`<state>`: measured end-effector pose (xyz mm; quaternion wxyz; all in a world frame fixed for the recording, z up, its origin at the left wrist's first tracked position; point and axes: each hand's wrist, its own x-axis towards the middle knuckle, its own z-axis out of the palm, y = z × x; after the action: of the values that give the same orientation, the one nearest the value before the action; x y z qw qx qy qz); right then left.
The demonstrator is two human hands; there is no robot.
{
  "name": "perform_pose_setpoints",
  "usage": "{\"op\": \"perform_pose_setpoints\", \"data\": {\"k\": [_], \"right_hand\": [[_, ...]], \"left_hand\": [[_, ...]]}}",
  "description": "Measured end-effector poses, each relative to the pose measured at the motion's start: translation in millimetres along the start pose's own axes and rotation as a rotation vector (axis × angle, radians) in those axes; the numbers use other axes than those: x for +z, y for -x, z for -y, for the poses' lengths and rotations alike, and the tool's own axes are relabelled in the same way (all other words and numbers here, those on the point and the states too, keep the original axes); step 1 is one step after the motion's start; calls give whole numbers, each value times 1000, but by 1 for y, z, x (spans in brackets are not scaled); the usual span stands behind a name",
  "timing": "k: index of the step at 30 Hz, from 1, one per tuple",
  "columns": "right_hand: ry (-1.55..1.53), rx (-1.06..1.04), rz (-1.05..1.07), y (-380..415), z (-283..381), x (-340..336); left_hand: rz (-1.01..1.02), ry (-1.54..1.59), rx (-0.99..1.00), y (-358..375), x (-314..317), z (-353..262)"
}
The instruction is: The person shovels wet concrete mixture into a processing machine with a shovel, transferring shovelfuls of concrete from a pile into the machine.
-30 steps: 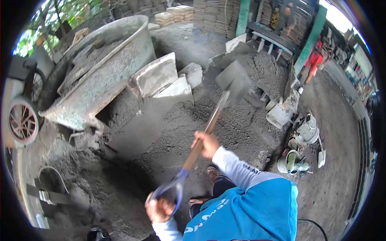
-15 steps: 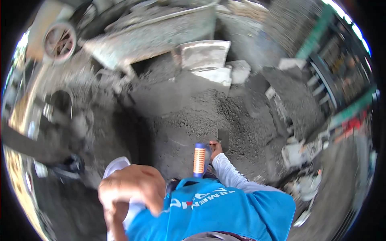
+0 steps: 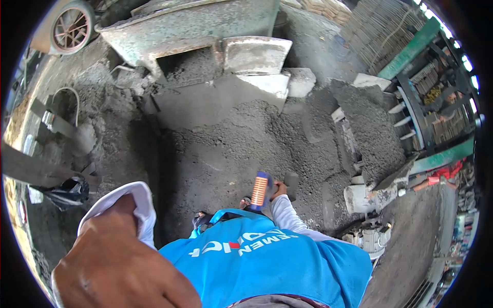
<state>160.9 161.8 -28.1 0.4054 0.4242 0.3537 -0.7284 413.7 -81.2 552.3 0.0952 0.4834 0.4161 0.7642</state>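
My left hand looms large and close to the camera at the lower left, back of the hand up, coming out of a white cuff. Its fingers bend downward and their tips are hidden. Lower and farther away, my right hand has its fingers closed around a flat grey trowel-like tool, whose rectangular blade shows beyond the fingers. Beside that hand is a blue piece with orange and white stripes. Grey wet-looking mix spreads over the ground in front of me, piled and lumpy towards the right.
A worn green trough stands at the back, with a spoked wheel to its left. Pale slabs lean below it. Metal machinery with green beams lines the right, a motor below. A black plastic bag hangs left.
My left hand has come nearer the camera and shifted left and down, its white cuff now showing. My right hand keeps its hold on the tool. The view has tilted slightly.
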Motion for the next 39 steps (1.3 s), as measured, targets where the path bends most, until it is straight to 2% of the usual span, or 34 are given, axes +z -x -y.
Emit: {"op": "perform_pose_setpoints", "data": {"k": [3, 6, 9, 11, 13, 14, 17, 18, 21, 23, 25, 26, 28, 29, 31, 34, 35, 36, 39], "right_hand": [[45, -46, 28, -17, 2, -24], [21, 4, 70, -52, 5, -55], [30, -29, 36, -78, 11, -79], [13, 18, 82, -49, 4, -70], [-6, -43, 73, -32, 3, -63], [28, -127, -20, -22, -3, -60], [142, -216, -108, -24, -8, -66], [164, -234, -67, -31, -10, -71], [63, -183, 16, -86, -9, -105], [60, -116, 18, -56, -10, -84], [37, 13, 50, -27, -12, -63], [88, -8, 44, -23, -11, -61], [95, -129, 11, -68, -7, -82], [99, -187, -8, -87, -7, -92], [128, -165, -31, -77, -11, -85], [167, -151, -79, -49, -2, -69], [186, -144, -93, -42, 1, -66], [162, -97, -9, -41, 2, -65], [225, -72, 49, -30, 3, -64]], "left_hand": [[73, -119, -42, 10, 0, -4], [133, -303, -99, 11, -1, -4], [190, -489, -173, 0, 4, -11], [164, -495, -189, 7, 11, -11], [225, -479, -208, 2, 3, -12], [265, -471, -223, -2, -2, -13], [208, -364, -139, 3, -6, -15], [164, -314, -87, 6, -7, -14], [-86, -359, -134, -15, 6, -16], [-167, -408, -182, -26, 13, -12], [-88, -411, -183, -28, 9, -9], [-187, -498, 94, -28, 13, 9], [-205, -515, 125, -29, 7, 17], [-153, -504, 133, -31, 2, 17], [-50, -480, 148, -34, -9, 17], [-91, -333, 190, -29, -14, 27], [-49, -404, 173, -31, -18, 24], [-36, -402, 140, -31, -20, 22], [-65, -280, 50, -31, -22, 18]]}}
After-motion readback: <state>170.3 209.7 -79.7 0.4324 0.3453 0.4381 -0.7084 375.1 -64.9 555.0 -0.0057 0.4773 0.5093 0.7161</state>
